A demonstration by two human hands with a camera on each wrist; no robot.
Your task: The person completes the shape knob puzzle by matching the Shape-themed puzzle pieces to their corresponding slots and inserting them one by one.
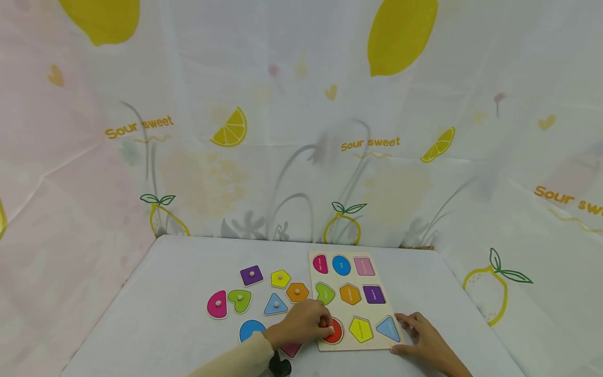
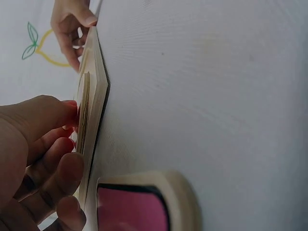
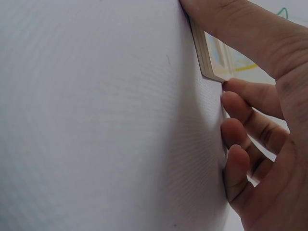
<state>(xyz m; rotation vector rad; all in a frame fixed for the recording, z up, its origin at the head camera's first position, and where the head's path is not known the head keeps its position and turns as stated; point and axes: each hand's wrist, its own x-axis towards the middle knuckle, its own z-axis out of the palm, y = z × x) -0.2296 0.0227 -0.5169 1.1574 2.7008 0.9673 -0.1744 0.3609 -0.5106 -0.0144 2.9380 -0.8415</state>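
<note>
A white-topped table (image 1: 155, 303) is laid with a pale puzzle board (image 1: 346, 311) and, left of it, loose knobbed pieces: a purple square (image 1: 247, 281), yellow pentagon (image 1: 280, 283), orange hexagon (image 1: 293, 295), blue triangle (image 1: 271, 310), green heart (image 1: 238, 305) and magenta half-round (image 1: 219, 312). Nearer the front, a rounded blue piece (image 1: 250, 329) and a magenta-pink piece (image 1: 291, 349) are partly hidden.

The puzzle board (image 1: 354, 311), right of lower centre in the head view, looks like pale wood, smooth and matt, its bare cut edge showing fine layers. The red disc (image 1: 336, 336) there has a smooth painted-looking face and, in the left wrist view, a raw wooden rim. The pink piece (image 2: 132, 209) at that view's bottom pairs a smooth coloured face with pale wood sides. The white table covering (image 2: 207, 110) is matt, finely ribbed cloth; the backdrop (image 1: 287, 94) filling the head view's upper part looks like creased, matt printed fabric.
</note>
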